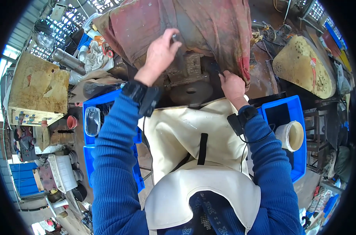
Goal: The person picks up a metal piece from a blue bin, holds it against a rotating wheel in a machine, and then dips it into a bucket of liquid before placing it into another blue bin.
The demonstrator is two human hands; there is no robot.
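Observation:
My left hand (pixel 159 54) is raised in front of a stained reddish cloth (pixel 139 29) that drapes over the machine ahead of me. Its fingers are curled round a small greyish thing, too small to name. Lower and to the right, my right hand (pixel 232 85) is at the cloth's hanging edge. Those fingertips are pinched together at a thin dark thing that I cannot make out. Between the hands, below the cloth, lies a dark round disc (pixel 191 94) with a hole in its middle. Behind it stands a dirty, worn block (pixel 191 65).
Blue bins stand at both sides, the right bin (pixel 299 117) with a white tub (pixel 290 136) in it. In the left bin is a clear plastic container (pixel 92 121). A stained yellowish box (pixel 39 84) stands at left, and a yellowish guard-like panel (pixel 305 66) at right. A cream apron (pixel 178 133) covers my lap.

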